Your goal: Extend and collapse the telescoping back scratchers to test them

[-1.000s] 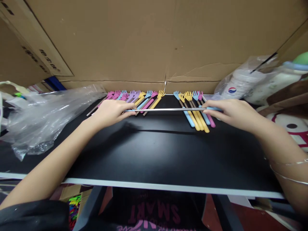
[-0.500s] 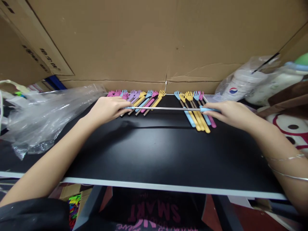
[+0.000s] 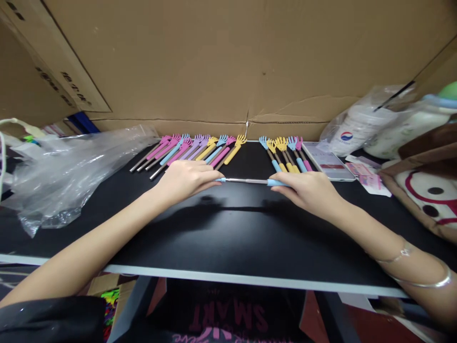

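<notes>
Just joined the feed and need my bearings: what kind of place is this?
Probably a small packing or stockroom workbench: a black table walled by cardboard boxes, rows of colourful telescopic back scratchers, and a loose plastic bag. Both hands grip one scratcher.

sixteen back scratchers (image 3: 200, 148), one phone (image 3: 328, 161)

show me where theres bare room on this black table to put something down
The black table is bare in front, between the hands and its near edge. Also a narrow gap between the left row of scratchers and right row. Crowded: the back edge, the plastic bag at left, the phone and clutter at right.
</notes>
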A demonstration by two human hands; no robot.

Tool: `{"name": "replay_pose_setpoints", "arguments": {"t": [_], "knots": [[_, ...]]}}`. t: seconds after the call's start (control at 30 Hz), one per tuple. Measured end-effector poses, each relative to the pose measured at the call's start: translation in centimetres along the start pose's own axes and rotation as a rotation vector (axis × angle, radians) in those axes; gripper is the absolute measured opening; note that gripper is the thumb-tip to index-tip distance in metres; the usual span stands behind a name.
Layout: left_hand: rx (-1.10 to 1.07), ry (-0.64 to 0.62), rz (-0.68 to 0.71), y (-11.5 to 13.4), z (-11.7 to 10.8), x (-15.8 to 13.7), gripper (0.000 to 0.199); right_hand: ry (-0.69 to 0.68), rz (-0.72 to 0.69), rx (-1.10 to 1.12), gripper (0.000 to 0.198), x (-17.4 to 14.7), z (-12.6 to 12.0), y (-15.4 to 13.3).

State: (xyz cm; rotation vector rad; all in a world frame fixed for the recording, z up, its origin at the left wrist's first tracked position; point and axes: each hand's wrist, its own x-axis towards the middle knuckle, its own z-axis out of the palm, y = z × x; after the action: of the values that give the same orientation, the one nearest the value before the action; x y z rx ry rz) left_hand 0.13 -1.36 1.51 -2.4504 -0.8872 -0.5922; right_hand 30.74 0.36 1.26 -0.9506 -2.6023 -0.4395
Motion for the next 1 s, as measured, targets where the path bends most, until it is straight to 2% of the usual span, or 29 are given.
{"name": "replay_pose_setpoints", "arguments": {"t": [0.13,0.3,0.43,0.53,0.67,0.8,0.9,1.0], "knots": [[-0.023,-0.015,0.031,0.5,0.3,0.1,0.038,0.02,-0.025,-0.002,0.036,0.0,0.3,-0.5],[-0.05,-0.009,0.047,1.6,1.2,0.4,0.04,-0.035,-0.046,-0.008,0.041,0.3,0.5,-1.6],[-0.051,-0.039,0.03,1.5,1.2,0.5,0.039,-0.041,-0.059,-0.031,0.044,0.4,0.0,-1.0],[-0.06,-0.09,-0.012,0.1,0.8,0.1,0.04,-0.085,-0.03,-0.035,0.048,0.3,-0.8,1.0],[-0.033,-0.153,-0.149,-3.2,0.0,-0.9,0.05,-0.183,0.089,0.01,0.054,-0.1,-2.1,4.9],[0.0,-0.206,-0.164,-5.0,-0.5,-1.6,0.056,-0.25,0.149,0.061,0.05,-0.4,-2.8,6.7],[0.031,-0.203,-0.166,-4.8,-0.3,-1.6,0.054,-0.205,0.139,0.015,0.05,-0.4,-2.4,6.1],[0.01,-0.153,-0.14,-3.3,0.1,-1.1,0.05,-0.125,0.085,-0.014,0.051,-0.1,-1.3,4.0]]}}
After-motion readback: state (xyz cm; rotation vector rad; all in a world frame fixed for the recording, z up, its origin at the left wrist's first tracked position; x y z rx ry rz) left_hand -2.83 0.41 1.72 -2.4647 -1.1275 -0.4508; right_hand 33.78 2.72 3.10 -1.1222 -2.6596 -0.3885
